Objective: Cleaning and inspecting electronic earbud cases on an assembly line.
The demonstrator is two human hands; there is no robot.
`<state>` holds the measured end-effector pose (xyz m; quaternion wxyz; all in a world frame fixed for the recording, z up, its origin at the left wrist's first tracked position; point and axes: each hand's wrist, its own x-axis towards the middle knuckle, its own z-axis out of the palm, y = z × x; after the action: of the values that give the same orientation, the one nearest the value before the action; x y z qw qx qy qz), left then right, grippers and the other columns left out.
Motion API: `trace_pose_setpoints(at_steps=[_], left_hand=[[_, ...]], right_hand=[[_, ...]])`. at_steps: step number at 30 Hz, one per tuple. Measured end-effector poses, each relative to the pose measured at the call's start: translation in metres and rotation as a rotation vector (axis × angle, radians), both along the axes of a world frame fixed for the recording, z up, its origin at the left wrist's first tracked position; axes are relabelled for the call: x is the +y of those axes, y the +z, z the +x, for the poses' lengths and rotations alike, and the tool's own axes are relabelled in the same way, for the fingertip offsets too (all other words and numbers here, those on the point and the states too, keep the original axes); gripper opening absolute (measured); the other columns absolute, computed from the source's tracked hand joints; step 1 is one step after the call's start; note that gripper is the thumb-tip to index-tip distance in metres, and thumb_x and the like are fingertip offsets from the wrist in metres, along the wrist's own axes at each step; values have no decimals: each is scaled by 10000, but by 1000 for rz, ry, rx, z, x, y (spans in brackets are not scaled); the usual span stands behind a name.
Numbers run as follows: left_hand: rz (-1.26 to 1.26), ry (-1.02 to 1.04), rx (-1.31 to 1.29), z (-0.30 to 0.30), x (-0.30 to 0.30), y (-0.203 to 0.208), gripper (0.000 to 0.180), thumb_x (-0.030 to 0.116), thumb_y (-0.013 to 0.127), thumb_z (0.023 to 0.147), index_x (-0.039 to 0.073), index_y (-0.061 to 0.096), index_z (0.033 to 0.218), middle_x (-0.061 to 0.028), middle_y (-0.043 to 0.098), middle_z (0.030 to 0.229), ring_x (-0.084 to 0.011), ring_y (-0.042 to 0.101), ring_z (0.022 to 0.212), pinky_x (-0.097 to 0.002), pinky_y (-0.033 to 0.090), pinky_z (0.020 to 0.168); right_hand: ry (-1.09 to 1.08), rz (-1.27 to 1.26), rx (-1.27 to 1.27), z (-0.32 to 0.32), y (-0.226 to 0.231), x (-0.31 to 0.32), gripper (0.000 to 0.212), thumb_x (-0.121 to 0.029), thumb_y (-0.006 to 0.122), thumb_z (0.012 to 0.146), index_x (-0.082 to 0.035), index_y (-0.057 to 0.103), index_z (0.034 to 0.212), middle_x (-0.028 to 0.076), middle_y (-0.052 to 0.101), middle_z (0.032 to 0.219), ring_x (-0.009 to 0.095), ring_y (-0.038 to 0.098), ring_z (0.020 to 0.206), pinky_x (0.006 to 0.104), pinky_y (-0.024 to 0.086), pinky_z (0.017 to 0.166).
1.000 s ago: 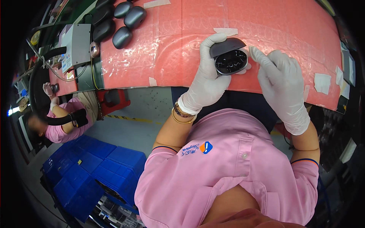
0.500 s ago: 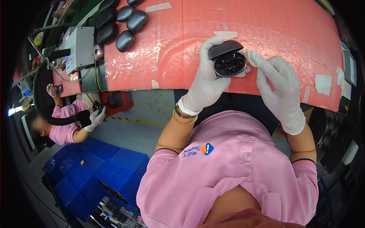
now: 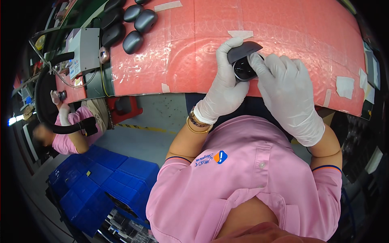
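An earbud charging case (image 3: 244,69) with a dark grey shell and a glossy black inside is held above the near edge of the table, its lid (image 3: 244,50) raised. My left hand (image 3: 227,87), in a white glove, is closed round the case's left side, with fingers behind the lid. From the right, my gloved right hand (image 3: 283,83) reaches over the case, its bent fingertips against the right part of the glossy inside. Those fingers cover part of the case, and whatever they may pinch is hidden.
Several closed grey cases (image 3: 133,42) lie at the table's far left, near a white box-shaped device (image 3: 86,50) and a black hose (image 3: 38,93). Tape and paper pieces (image 3: 345,88) stick to the pink table cover (image 3: 194,52). A co-worker (image 3: 73,129) sits left, by blue crates (image 3: 129,178).
My right hand has moved left, from beside the case onto its inside. The case has shifted slightly right and tilted. The co-worker's nearer hand has gone up towards the table.
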<state>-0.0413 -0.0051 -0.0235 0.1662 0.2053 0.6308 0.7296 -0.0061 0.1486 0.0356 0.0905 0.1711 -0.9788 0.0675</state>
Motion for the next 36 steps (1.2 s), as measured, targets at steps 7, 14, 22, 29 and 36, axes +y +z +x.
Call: trace_pose_setpoints(at_steps=[7, 14, 22, 29, 36], left_hand=[[151, -44, -64, 0, 4, 5, 750, -260, 345, 712, 109, 172, 1342, -148, 447, 1227, -223, 566, 1022, -353, 489, 904], [252, -48, -233, -1, 3, 8, 746, -257, 334, 695, 111, 205, 1332, -151, 462, 1223, -241, 582, 1040, -373, 510, 893], [237, -83, -294, -4, -3, 7, 831, -220, 400, 673, 156, 185, 1383, -187, 469, 1276, -359, 595, 1088, -434, 495, 950], [265, -55, -330, -1, 0, 8, 793, -230, 329, 648, 127, 211, 1347, -154, 465, 1233, -271, 596, 1050, -380, 519, 892], [282, -74, -358, -6, -3, 6, 808, -224, 368, 626, 125, 225, 1341, -162, 480, 1223, -292, 612, 1034, -386, 532, 873]], right_hand=[[29, -232, -10, -2, 1, 20, 411, 24, 609, 713, -88, 639, 1107, 53, 478, 773, 219, 507, 727, 344, 391, 672], [14, -426, -14, 1, -5, 25, 435, 81, 613, 708, -77, 649, 1111, 59, 474, 709, 219, 494, 663, 319, 395, 651], [-11, -481, 7, 2, -4, 28, 457, 100, 609, 704, -77, 647, 1123, 60, 506, 735, 213, 511, 680, 314, 404, 650], [11, -498, 19, 1, -8, 29, 455, 104, 612, 702, -70, 642, 1121, 62, 519, 738, 210, 523, 677, 314, 406, 646], [26, -498, 10, 1, -8, 31, 454, 105, 615, 701, -69, 640, 1120, 56, 515, 729, 206, 518, 667, 318, 408, 640]])
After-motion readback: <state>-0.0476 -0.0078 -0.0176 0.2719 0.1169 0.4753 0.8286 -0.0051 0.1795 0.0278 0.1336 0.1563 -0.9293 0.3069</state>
